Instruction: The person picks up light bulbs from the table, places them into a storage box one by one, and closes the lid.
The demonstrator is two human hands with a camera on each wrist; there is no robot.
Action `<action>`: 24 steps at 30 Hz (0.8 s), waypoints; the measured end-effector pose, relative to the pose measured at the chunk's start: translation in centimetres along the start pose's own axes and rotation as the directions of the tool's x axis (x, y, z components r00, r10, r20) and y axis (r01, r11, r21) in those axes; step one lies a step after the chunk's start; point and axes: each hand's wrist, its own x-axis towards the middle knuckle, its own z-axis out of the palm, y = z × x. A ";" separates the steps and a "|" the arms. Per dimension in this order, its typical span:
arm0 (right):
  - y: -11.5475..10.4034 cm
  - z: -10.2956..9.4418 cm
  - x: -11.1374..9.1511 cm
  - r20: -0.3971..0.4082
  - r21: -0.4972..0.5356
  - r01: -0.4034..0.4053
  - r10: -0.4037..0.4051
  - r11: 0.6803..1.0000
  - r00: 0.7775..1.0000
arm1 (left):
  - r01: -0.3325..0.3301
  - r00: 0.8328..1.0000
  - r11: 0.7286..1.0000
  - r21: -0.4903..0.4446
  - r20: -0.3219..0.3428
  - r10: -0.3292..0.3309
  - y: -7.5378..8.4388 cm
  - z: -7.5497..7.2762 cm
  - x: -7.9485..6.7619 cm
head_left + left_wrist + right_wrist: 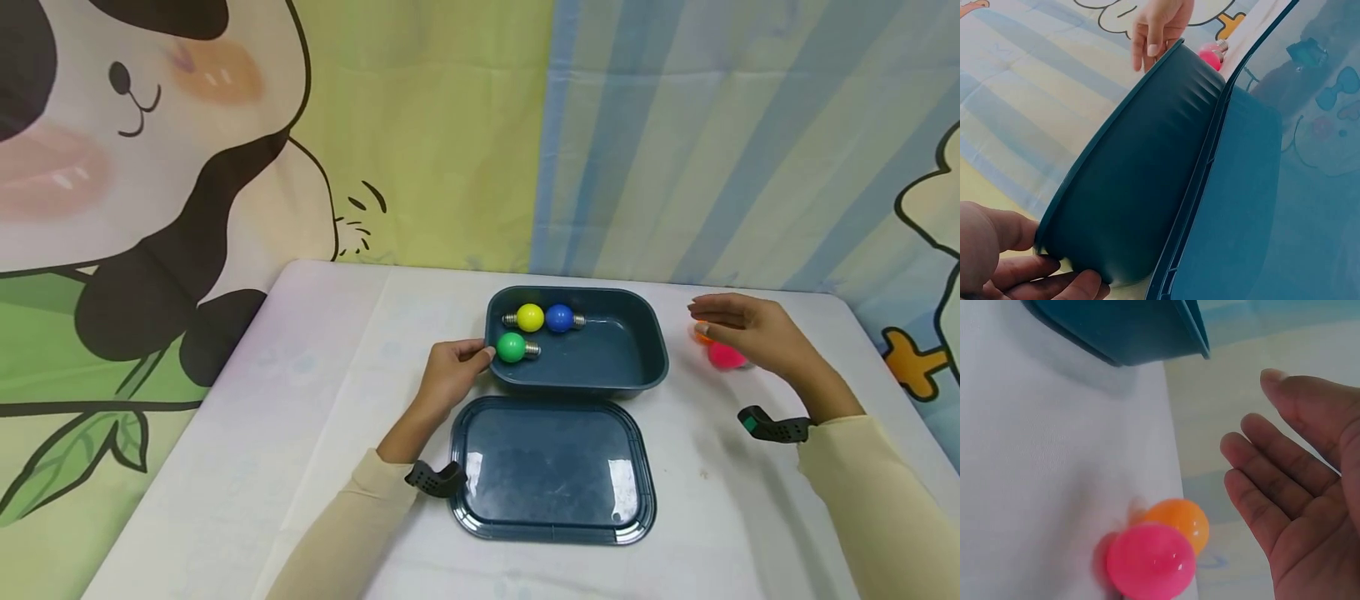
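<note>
My left hand (453, 375) grips the left end of a dark blue-green plastic box (611, 350), thumb at the rim and fingers against the outer wall. Inside the box lie a yellow light bulb (530, 317), a blue light bulb (558, 318) and a green light bulb (512, 347), all with metal screw bases. To the right of the box, my right hand (761, 333) hovers over a pink bulb (1151, 561) and an orange bulb (1180, 524). Its fingers are extended and its palm holds nothing; in the head view it partly covers both bulbs.
A matching lid (555, 471) lies flat in front of the box, close to its near wall. The white-covered table (337, 433) ends at a printed cloth backdrop (450, 142) behind the box. A dark band (437, 479) sits at each wrist.
</note>
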 end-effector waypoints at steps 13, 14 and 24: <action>3.1 -0.9 -2.4 -0.027 -0.031 -0.097 0.096 0.995 0.995 | -0.001 1.000 1.000 0.004 -0.007 0.001 0.0 0.0 -0.1; 3.4 -0.9 -2.5 -0.026 -0.037 -0.098 0.097 0.994 0.995 | 0.002 1.000 1.000 0.003 -0.009 -0.002 0.0 0.0 -0.1; 5.2 -0.3 -3.1 -0.077 -0.034 -0.125 0.122 0.992 0.989 | 0.004 1.000 1.000 -0.002 -0.009 -0.004 -0.2 0.0 0.0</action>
